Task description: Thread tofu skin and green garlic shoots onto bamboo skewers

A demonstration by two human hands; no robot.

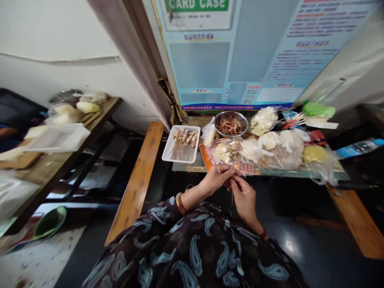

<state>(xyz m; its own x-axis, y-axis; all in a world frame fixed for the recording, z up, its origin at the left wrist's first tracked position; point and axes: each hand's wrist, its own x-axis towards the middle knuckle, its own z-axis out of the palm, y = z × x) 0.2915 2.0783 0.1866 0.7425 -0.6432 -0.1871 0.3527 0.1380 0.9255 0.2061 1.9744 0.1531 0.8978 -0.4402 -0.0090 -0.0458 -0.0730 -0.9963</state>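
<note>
My left hand [216,178] and my right hand [243,197] meet at the table's near edge, fingers pinched together. A thin wooden skewer [232,198] points down from my right fingers. What my left fingertips pinch is too small to make out. Just beyond them lie pink meat slices [244,168] on plastic, with pale food pieces [223,153] behind. To the left, a white tray [168,153] holds several loaded skewers [185,138]. A metal bowl [246,127] of reddish-brown strips stands at the back.
Plastic bags [288,150] of food and a yellow bag [315,154] line the right side, near a water bottle [360,149]. Wooden benches [136,184] flank the table. Another table [55,164] with a plastic container stands left. A blue poster [198,66] covers the wall.
</note>
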